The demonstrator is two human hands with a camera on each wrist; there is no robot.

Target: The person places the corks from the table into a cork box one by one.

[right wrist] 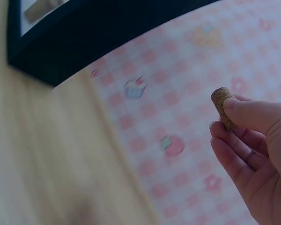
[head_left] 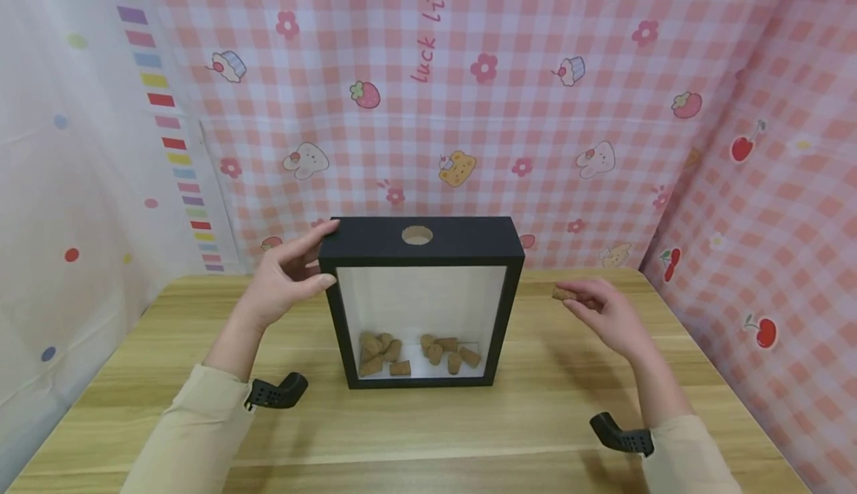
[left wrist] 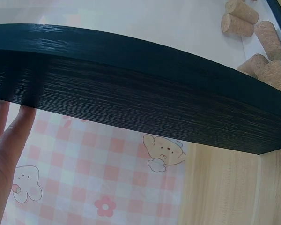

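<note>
A black-framed box [head_left: 422, 384] with a clear front stands upright on the table, a round hole [head_left: 418, 235] in its top. Several corks [head_left: 373, 344] lie inside along its bottom, in a left and a right group. My left hand [head_left: 284, 274] grips the box's upper left corner, thumb at the front edge and fingers on the top and side. To the right of the box, apart from it, my right hand [head_left: 605, 315] pinches one cork [right wrist: 223, 107] between thumb and fingers. In the left wrist view, two fingers [left wrist: 18, 129] touch the frame's dark side.
The wooden table [head_left: 428, 434] ends at a pink checked cloth [head_left: 469, 122] hanging behind it. More checked cloth [head_left: 770, 204] hangs at the right, and a white dotted cloth [head_left: 80, 181] at the left. Black wrist mounts [head_left: 277, 391] sit on both sleeves.
</note>
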